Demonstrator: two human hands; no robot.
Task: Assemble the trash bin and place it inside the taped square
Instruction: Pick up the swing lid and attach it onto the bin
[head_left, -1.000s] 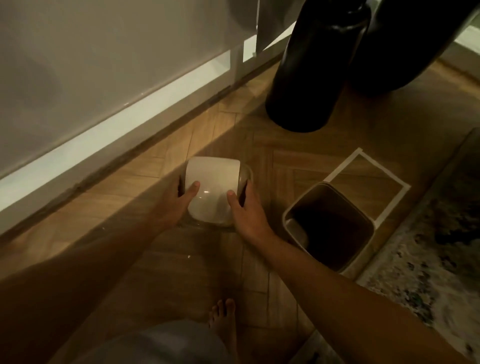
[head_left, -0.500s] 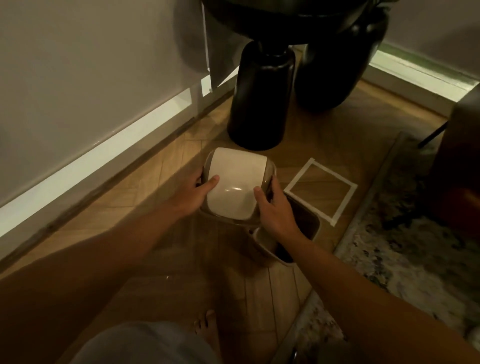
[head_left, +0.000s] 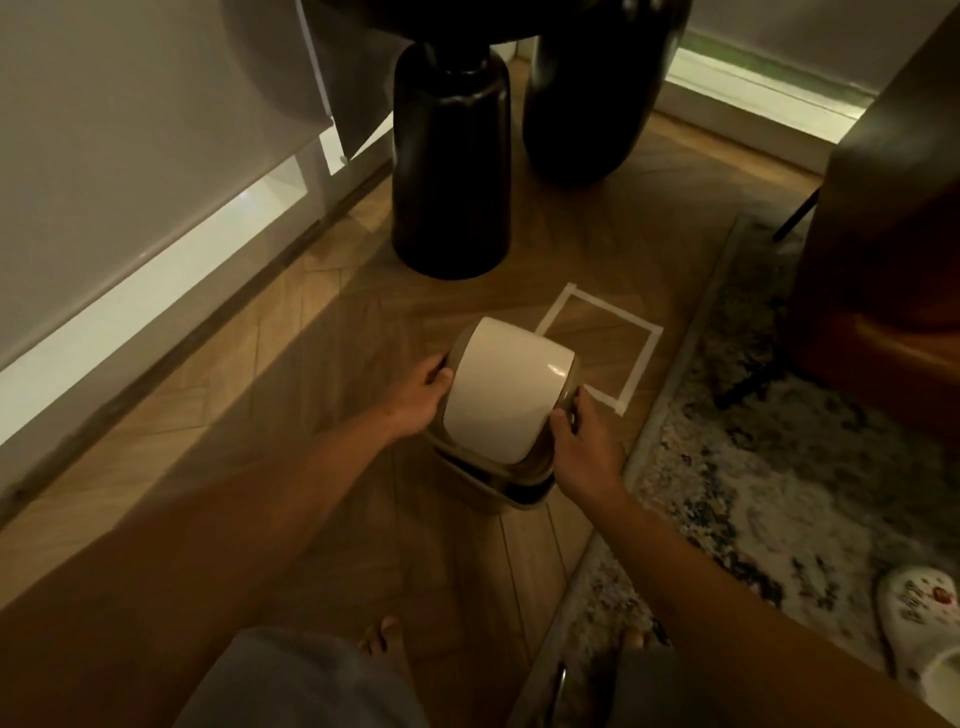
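Observation:
A brown bin lid with a white swing flap (head_left: 506, 384) rests on top of the brown bin body (head_left: 488, 491), slightly askew; a dark gap shows at its near right corner. My left hand (head_left: 418, 397) grips the lid's left side. On the lid's right side sits my right hand (head_left: 582, 452), fingers curled around the rim. The bin stands on the wooden floor just in front and left of the white taped square (head_left: 641, 364), covering the square's near left corner.
Two thick black furniture legs (head_left: 449, 171) stand behind the square. A patterned rug (head_left: 769, 478) lies to the right with a white slipper (head_left: 930, 639) on it. A brown piece of furniture (head_left: 893, 218) is at far right, a wall with white baseboard (head_left: 156, 291) at left.
Both hands carried the lid from the floor at left over to the bin body and set it on top. The view has shifted, showing more of the rug.

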